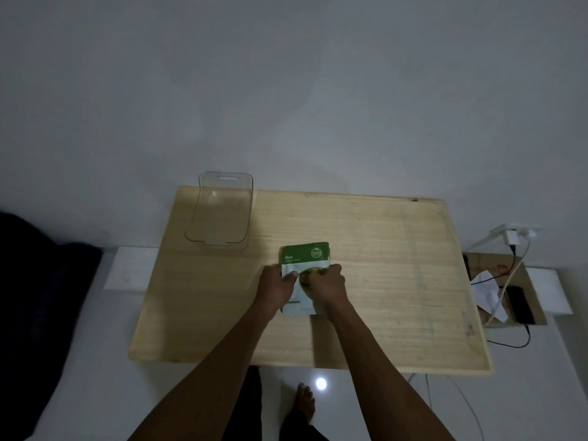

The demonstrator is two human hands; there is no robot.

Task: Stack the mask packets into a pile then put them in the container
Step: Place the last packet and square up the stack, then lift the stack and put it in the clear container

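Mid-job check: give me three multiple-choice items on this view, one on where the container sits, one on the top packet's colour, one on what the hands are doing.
1. Where is the clear container on the wooden table?
A. far left corner
B. near right corner
C. centre, under the hands

2. What colour is the upper part of the top mask packet?
A. red
B. green
C. blue

3. What is the state of the hands?
A. both in the container
B. both off the table
C. both on the packet pile

Answers:
1 A, it stands at the far left edge, apart from the packets and with nothing visible inside.
2 B, a green band reads "Olive" above a pale lower half.
3 C, the left hand and right hand both grip the pile at mid-table.
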